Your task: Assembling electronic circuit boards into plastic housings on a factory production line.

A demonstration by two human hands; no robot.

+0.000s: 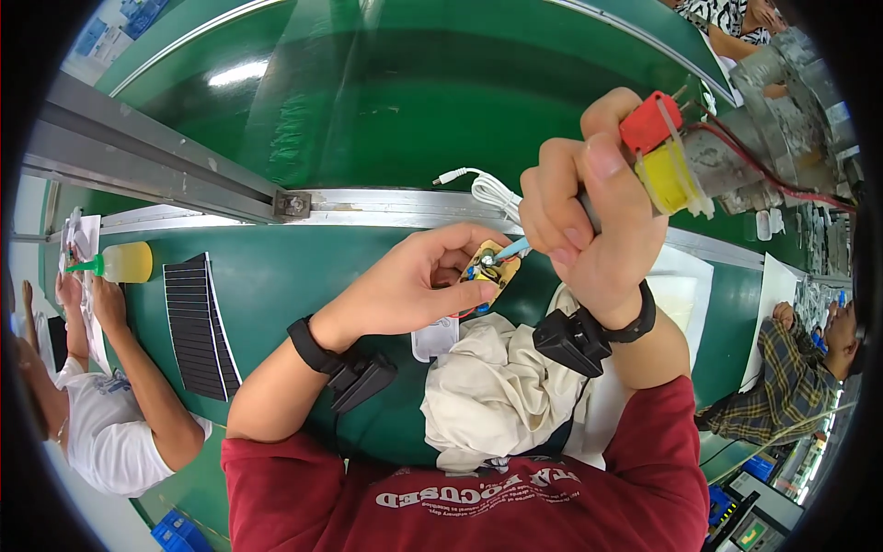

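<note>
My left hand [405, 283] is closed on a small circuit board [498, 281], gripped at its edges between thumb and fingers. It carries yellow, blue and silvery components. High on the right, my right hand [602, 198] wraps round what looks like a glue gun [664, 179], with red and yellow parts and wires at its thick end. Its light-blue tip [513, 249] reaches down to the board's components; whether it touches them I cannot tell. Just below the board lie a pale plastic casing [435, 342] and a crumpled off-white cloth [497, 391].
A coiled white cable [497, 193] rests by the metal rail [368, 204]. Left of me are a black lined sheet [198, 322], a green-tipped bottle [127, 262] and a co-worker's arm [138, 350]. Another person's plaid sleeve [782, 386] is at right. A metal post [156, 152] crosses the upper left.
</note>
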